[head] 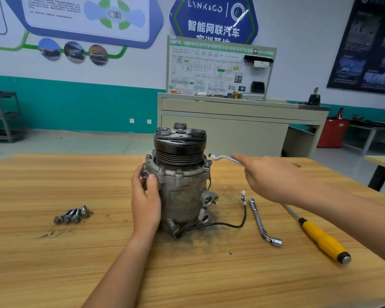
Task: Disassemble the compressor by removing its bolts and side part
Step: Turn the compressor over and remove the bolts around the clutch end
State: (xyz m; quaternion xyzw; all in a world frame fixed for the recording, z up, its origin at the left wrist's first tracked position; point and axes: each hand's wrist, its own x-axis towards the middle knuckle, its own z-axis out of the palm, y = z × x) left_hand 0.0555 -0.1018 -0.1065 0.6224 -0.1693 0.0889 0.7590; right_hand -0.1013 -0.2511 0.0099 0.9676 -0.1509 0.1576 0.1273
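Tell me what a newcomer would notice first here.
The grimy compressor stands upright, pulley on top, at the middle of the wooden table, with the left hand gripping its flange. Beside it the right hand holds a bent socket wrench in the air. Loose bolts lie clustered at the left; a yellow-handled screwdriver lies at the right.

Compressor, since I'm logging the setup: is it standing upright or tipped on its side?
Upright. The compressor stands on its base on the table, pulley end up; the left hand grips its side.
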